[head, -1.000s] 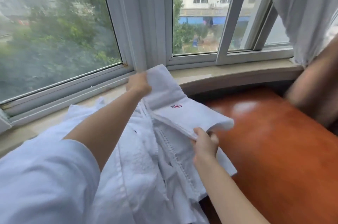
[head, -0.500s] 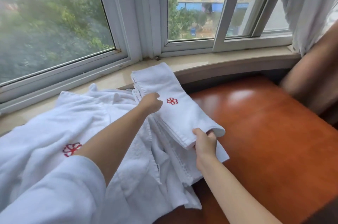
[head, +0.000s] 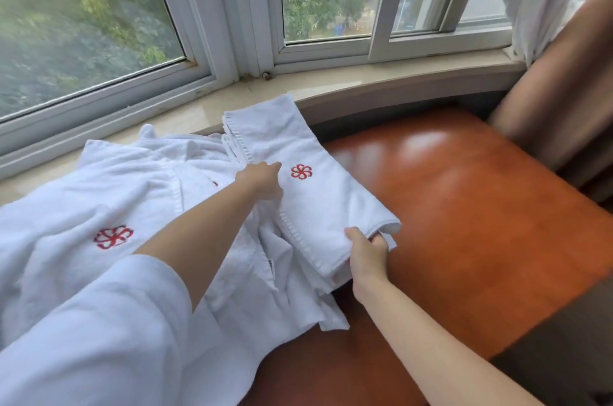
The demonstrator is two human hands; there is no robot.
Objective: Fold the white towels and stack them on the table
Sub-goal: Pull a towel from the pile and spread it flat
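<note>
I'm mid-fold: my right hand [head: 366, 251] pinches the near end of the folded towel [head: 315, 193], which lies atop the white pile [head: 139, 193] beside the wooden surface [head: 464, 223]. My left hand [head: 262, 181] presses its edge, grip unclear. Next, I'd fold it over.

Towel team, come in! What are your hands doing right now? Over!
Right hand grips near end of folded towel. Left hand rests on its left edge. Towel lies across unfolded white pile and wooden table. Nothing blocking.

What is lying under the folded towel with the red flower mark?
Under the folded towel lies rumpled white linen, overhanging the wooden table. What is beneath that linen is covered.
</note>
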